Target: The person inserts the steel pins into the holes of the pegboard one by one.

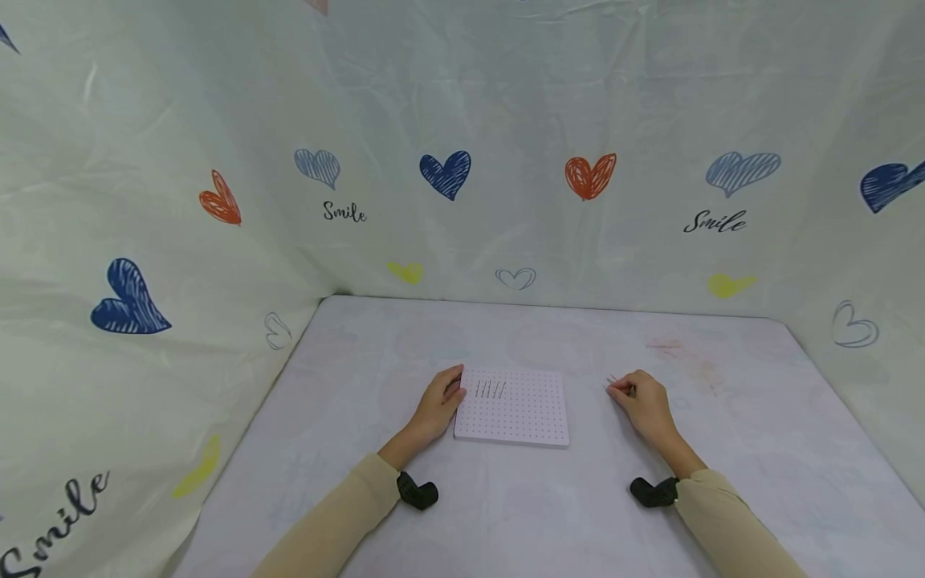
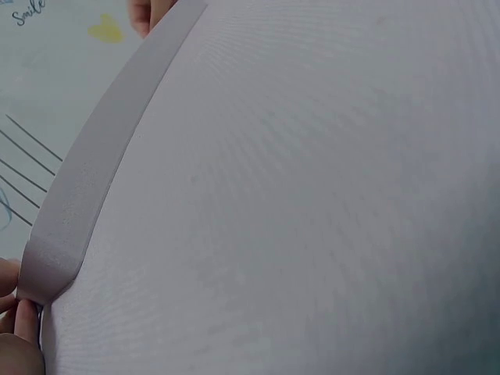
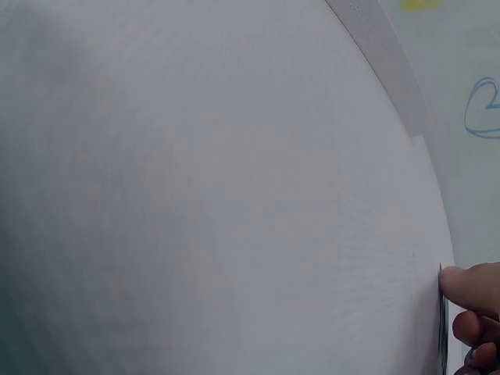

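A white pegboard (image 1: 520, 419) with rows of small holes lies on the table. Several thin metal pins (image 1: 491, 390) stand in a row near its upper left; in the left wrist view these pins (image 2: 31, 172) rise beyond the board's side wall (image 2: 86, 172). My left hand (image 1: 432, 409) grips the board's left edge, with the thumb and fingers at its corner. Right of the board and apart from it, my right hand (image 1: 645, 407) pinches thin metal pins (image 3: 444, 328) between thumb and fingers. How many it holds is hard to make out.
The pale table (image 1: 520, 514) ends at a white curtain (image 1: 520, 96) printed with hearts and "Smile", which rises behind and at both sides. A dark band (image 1: 417, 490) sits at the left wrist, another dark band (image 1: 654, 492) at the right.
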### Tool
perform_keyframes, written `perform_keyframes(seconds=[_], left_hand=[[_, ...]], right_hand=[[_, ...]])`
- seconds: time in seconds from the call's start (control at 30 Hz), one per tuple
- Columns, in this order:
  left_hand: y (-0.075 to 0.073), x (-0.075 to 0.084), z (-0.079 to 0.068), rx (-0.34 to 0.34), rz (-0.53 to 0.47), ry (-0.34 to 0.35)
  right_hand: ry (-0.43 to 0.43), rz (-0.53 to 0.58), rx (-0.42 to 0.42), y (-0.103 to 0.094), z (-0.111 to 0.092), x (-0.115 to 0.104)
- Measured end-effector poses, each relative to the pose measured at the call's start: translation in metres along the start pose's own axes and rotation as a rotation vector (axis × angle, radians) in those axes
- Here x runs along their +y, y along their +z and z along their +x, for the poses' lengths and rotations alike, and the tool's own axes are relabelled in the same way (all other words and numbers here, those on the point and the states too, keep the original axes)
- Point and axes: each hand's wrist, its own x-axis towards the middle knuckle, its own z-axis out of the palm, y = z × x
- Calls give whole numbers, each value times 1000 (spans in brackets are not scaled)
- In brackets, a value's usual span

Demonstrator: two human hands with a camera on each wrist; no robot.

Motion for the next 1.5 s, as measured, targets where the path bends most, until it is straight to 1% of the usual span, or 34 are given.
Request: perform_keyframes(seconds=[0.13,0.23,0.43,0.47,0.67,0.97,1.3,1.37,1.5], left_hand=[[-1,-3,1,-12,-10,-12],[-1,-2,0,-18,-4,-19],[0,1,0,-22,14,-37],[0,1,1,-22,19,-32],[1,-1,2,-24,9,-10],[3,-2,3,-31,7,-18],[1,1,1,-4,-13,-11],[-1,12,-2,0,-14,-14],[0,13,-3,1,5,-15]], right_hand=[[-51,-29,-17,2,1,0],[-58,-39,-31,3,1,-1],[-36,-34,-57,3,0,-2],[-36,-33,-57,3,0,-2],[-38,-31,-35,1,-1,-2],[-20,-45,-22,-1,-4,-4],[12,-12,-51,1,-6,-10],[8,-11,-51,2,-6,-9],[3,-12,-59,1,-6,-9]])
